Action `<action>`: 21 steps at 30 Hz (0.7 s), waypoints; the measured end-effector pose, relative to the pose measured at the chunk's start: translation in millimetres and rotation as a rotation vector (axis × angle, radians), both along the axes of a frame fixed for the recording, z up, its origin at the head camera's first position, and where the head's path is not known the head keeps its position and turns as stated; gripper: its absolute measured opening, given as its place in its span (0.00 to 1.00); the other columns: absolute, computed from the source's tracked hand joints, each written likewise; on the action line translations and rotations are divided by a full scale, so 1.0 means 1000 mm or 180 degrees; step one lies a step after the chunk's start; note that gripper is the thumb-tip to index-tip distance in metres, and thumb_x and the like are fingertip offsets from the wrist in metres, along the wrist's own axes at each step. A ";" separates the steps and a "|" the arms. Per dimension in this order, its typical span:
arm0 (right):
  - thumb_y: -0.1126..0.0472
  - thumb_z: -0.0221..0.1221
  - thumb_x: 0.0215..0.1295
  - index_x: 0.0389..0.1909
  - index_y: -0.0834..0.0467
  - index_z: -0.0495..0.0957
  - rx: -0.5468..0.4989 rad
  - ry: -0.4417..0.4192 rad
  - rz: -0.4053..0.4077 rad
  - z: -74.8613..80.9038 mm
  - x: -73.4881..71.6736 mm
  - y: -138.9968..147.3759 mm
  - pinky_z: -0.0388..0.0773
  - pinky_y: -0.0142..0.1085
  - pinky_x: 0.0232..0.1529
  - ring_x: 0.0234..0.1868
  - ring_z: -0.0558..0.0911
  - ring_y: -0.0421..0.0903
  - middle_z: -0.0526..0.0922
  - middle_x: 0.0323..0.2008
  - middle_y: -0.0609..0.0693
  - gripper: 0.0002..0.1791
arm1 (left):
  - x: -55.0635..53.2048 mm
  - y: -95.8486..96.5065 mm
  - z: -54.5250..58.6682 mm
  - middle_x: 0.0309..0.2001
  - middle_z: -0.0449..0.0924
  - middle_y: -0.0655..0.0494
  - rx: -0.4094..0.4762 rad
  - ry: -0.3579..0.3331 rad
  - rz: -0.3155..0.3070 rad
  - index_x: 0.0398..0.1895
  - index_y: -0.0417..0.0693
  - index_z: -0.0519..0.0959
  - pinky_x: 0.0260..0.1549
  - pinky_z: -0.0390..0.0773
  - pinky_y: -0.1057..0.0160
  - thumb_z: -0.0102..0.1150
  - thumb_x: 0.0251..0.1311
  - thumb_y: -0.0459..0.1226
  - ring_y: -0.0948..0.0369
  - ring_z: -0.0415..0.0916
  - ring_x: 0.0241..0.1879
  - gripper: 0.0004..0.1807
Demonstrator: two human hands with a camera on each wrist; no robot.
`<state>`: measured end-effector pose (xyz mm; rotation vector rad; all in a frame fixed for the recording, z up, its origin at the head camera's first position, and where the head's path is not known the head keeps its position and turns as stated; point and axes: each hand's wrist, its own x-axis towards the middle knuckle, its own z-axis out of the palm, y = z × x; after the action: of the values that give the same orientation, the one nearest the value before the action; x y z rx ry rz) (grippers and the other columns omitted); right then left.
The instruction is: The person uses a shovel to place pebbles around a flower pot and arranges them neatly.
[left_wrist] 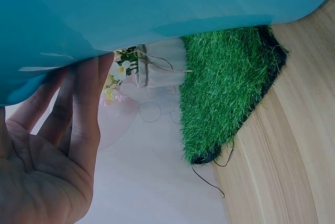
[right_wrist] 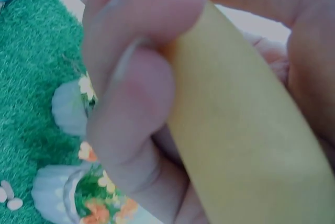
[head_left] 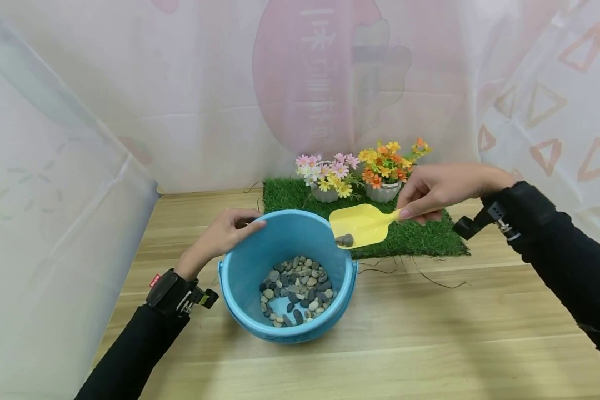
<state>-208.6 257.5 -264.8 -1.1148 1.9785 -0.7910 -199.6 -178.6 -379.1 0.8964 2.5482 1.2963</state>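
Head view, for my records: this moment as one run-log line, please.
left hand: holds blue bucket by rim; right hand: grips yellow scoop; scoop load: grey stones; bucket: pebbles inside

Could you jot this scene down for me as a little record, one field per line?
Left hand: holds the rim of the blue bucket
Right hand: grips the handle of the yellow scoop
On the scoop: small grey stones
Scoop position: tip overlaps the bucket's rim in the head view; contact unclear
In the bucket: many grey and pale pebbles
Behind: two pots of flowers on a grass mat
Surface: wooden tabletop
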 end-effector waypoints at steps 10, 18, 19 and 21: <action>0.56 0.51 0.69 0.27 0.52 0.80 0.0152 -0.0059 -0.0425 -0.018 -0.001 0.037 0.67 0.37 0.16 0.13 0.70 0.47 0.74 0.18 0.52 0.13 | 0.000 0.000 0.001 0.36 0.80 0.59 0.0013 -0.0025 0.0022 0.44 0.51 0.80 0.30 0.80 0.62 0.52 0.65 0.47 0.63 0.79 0.32 0.13; 0.59 0.50 0.69 0.31 0.53 0.80 0.0026 -0.0025 -0.0607 -0.044 -0.010 0.070 0.65 0.38 0.12 0.15 0.71 0.47 0.76 0.21 0.51 0.11 | 0.001 -0.002 0.001 0.36 0.80 0.59 -0.0016 -0.0012 0.0007 0.44 0.52 0.80 0.30 0.80 0.62 0.52 0.65 0.46 0.64 0.79 0.31 0.13; 0.60 0.50 0.69 0.32 0.54 0.80 0.0030 -0.0033 -0.0634 -0.047 -0.011 0.073 0.65 0.39 0.12 0.15 0.71 0.48 0.77 0.22 0.52 0.11 | 0.001 -0.002 0.001 0.36 0.80 0.60 -0.0016 -0.0018 0.0012 0.44 0.52 0.80 0.31 0.80 0.62 0.52 0.65 0.46 0.64 0.79 0.32 0.13; 0.60 0.51 0.69 0.33 0.54 0.81 0.0056 -0.0057 -0.0718 -0.054 -0.014 0.079 0.67 0.38 0.13 0.16 0.71 0.51 0.77 0.23 0.53 0.10 | 0.002 -0.002 0.001 0.36 0.80 0.60 -0.0013 -0.0033 0.0027 0.45 0.52 0.80 0.31 0.80 0.62 0.52 0.65 0.46 0.63 0.79 0.32 0.13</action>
<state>-222.2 336.8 -318.3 -0.8807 2.1166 -0.8941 -198.0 -181.0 -378.5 0.8767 2.5488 1.2944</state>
